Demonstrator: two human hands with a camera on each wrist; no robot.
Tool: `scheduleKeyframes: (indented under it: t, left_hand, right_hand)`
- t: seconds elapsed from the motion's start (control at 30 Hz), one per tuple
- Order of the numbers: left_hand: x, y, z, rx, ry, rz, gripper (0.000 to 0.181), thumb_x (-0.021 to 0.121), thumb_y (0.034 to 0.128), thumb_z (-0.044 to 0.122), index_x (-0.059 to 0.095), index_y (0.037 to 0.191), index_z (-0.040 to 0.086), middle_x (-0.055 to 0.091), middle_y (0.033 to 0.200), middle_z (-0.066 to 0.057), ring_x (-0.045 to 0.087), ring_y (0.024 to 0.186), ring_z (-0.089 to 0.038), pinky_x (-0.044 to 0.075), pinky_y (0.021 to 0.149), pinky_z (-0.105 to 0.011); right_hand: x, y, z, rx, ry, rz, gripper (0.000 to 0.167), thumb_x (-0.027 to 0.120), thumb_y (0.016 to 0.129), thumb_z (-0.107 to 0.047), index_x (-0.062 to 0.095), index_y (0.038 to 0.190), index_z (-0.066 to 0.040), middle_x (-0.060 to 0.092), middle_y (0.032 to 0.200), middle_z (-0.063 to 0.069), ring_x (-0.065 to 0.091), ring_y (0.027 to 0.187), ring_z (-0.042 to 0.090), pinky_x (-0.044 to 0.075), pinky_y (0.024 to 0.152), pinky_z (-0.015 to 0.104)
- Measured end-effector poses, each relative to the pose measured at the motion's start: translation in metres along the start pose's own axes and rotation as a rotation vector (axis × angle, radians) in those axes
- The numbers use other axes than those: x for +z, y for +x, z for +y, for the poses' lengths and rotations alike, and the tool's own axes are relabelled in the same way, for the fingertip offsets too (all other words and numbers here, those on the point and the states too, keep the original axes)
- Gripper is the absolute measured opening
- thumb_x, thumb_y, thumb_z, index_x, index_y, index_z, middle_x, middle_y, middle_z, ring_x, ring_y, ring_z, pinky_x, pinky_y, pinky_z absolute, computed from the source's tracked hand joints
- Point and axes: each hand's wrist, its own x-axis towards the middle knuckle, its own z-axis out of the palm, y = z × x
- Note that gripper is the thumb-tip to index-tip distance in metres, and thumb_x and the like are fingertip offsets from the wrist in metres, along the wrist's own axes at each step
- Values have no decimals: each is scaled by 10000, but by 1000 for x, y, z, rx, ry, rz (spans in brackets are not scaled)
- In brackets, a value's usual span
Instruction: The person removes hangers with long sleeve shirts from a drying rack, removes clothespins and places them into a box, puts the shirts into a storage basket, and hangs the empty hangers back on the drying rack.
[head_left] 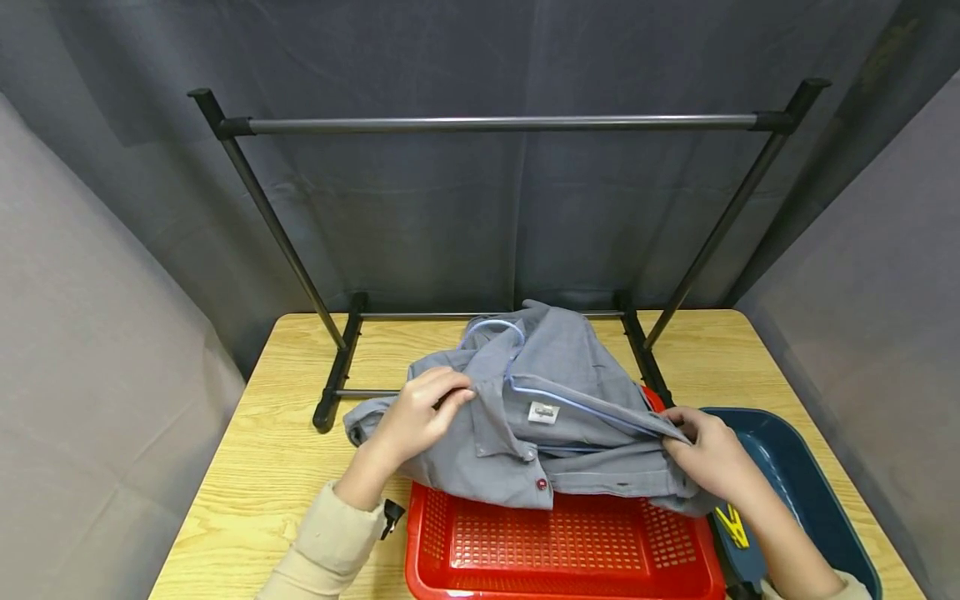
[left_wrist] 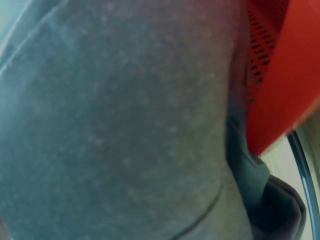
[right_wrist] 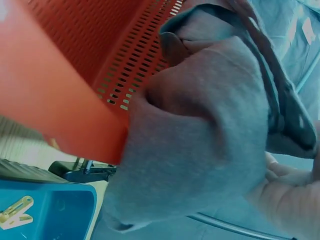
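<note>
A grey button-up shirt lies partly over the red basket, with a white label at its neck. A light blue clothes hanger sits inside the shirt's opening, its curved hook above the collar. At the left of the collar, my left hand pinches the cloth between thumb and fingers. My right hand grips the edge of the shirt front near one end of the hanger. Grey cloth fills most of the left wrist view and hides the left hand there.
The red basket stands at the table's front. To its right is a dark blue tray with a yellow clothespin. Behind the shirt a black garment rack spans the wooden table. Grey curtains enclose the back.
</note>
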Motion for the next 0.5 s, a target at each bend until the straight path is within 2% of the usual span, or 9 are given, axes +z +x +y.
scheduleKeyframes:
  t: [0.1, 0.23, 0.33, 0.4, 0.5]
  left_hand:
    - [-3, -1, -2, -17, -6, 18, 55, 622, 841, 58, 638, 843, 5, 616, 768, -57, 585, 730, -161, 475, 707, -245]
    - [-8, -2, -6, -50, -30, 46, 34, 645, 801, 3, 642, 835, -2, 622, 767, -69, 597, 733, -173, 481, 707, -252]
    - [-11, -4, -9, -82, -40, 75, 84, 663, 759, -53, 644, 828, -8, 637, 777, -82, 611, 746, -190, 487, 711, -264]
    - [-12, -6, -11, -95, -40, 98, 137, 673, 722, -96, 644, 825, -11, 640, 778, -89, 614, 737, -199, 489, 697, -272]
    - [-14, -7, -12, -106, -43, 124, 175, 676, 698, -129, 643, 825, -15, 636, 773, -95, 608, 713, -205, 488, 672, -281]
  right_hand:
    - [-1, -1, 0, 14, 58, -14, 307, 501, 851, -29, 519, 1147, 47, 602, 812, 104, 478, 655, 183, 346, 552, 306]
    - [-4, 0, 3, 39, 206, -63, 309, 496, 880, -35, 493, 1177, 51, 603, 845, 109, 505, 678, 173, 394, 572, 296]
    - [-7, 2, 9, 42, 392, -123, 320, 507, 900, -65, 479, 1201, 39, 594, 988, 102, 555, 770, 148, 450, 639, 290]
    - [-8, 3, 13, 30, 532, -183, 292, 513, 906, -78, 509, 1194, -36, 567, 1071, 52, 570, 843, 126, 471, 694, 286]
    - [-7, 6, 20, -35, 781, -335, 285, 475, 921, -41, 552, 1167, -161, 559, 1081, -12, 583, 903, 117, 488, 748, 273]
